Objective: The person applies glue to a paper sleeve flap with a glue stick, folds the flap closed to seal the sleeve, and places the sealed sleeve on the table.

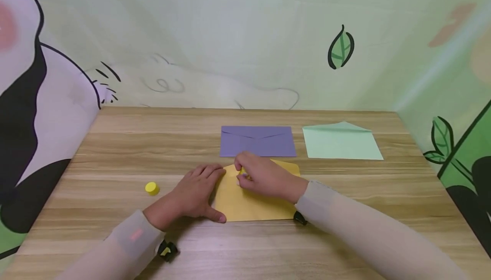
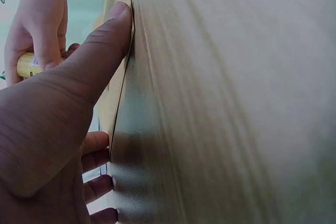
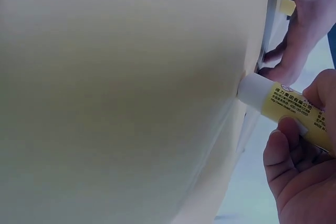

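Note:
A yellow envelope lies on the wooden table in front of me, its flap at the far side. My right hand grips a yellow glue stick above it. In the right wrist view, the stick's white end touches the paper near the flap. My left hand rests at the envelope's left edge with its fingers extended, the thumb pressing the near corner. Left of that hand sits a round yellow cap, apart from the stick.
Behind the yellow envelope lies a purple envelope, flap folded down. To its right is a mint green envelope with its flap raised. A printed cloth backdrop rises at the table's far edge.

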`<action>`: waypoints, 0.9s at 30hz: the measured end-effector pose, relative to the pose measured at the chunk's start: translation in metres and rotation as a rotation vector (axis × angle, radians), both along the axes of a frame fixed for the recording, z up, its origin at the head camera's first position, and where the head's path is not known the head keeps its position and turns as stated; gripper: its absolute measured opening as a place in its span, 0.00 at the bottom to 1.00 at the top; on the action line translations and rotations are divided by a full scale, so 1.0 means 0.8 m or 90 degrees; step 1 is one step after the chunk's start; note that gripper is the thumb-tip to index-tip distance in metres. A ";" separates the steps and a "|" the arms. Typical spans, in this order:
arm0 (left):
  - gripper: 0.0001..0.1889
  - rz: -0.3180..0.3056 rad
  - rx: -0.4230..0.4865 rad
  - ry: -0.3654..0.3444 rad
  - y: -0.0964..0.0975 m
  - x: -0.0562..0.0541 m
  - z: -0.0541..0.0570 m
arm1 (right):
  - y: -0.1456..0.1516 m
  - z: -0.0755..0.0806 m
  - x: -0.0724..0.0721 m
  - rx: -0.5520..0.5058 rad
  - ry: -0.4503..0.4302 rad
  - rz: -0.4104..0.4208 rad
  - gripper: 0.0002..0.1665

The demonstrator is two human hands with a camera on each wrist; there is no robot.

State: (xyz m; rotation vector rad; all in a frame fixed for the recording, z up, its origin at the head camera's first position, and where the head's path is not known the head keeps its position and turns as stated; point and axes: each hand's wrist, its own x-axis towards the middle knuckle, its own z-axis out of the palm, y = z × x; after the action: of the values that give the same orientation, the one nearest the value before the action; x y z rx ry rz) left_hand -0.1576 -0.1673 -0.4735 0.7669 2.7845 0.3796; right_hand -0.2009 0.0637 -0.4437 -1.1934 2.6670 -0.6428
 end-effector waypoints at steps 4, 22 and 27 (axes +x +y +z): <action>0.65 0.001 -0.006 0.005 -0.001 0.000 -0.001 | 0.012 -0.001 0.000 -0.017 0.003 -0.007 0.10; 0.64 -0.008 -0.001 0.003 0.001 0.003 0.001 | 0.061 0.001 0.005 -0.054 0.012 -0.030 0.12; 0.64 -0.001 -0.006 -0.010 0.002 0.002 0.002 | 0.075 -0.002 0.004 -0.052 0.010 -0.044 0.13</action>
State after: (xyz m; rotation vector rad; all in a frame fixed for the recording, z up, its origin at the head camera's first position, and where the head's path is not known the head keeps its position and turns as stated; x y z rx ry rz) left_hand -0.1557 -0.1654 -0.4723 0.7608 2.7691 0.3696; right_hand -0.1976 0.1239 -0.4454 -1.1344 2.7294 -0.7633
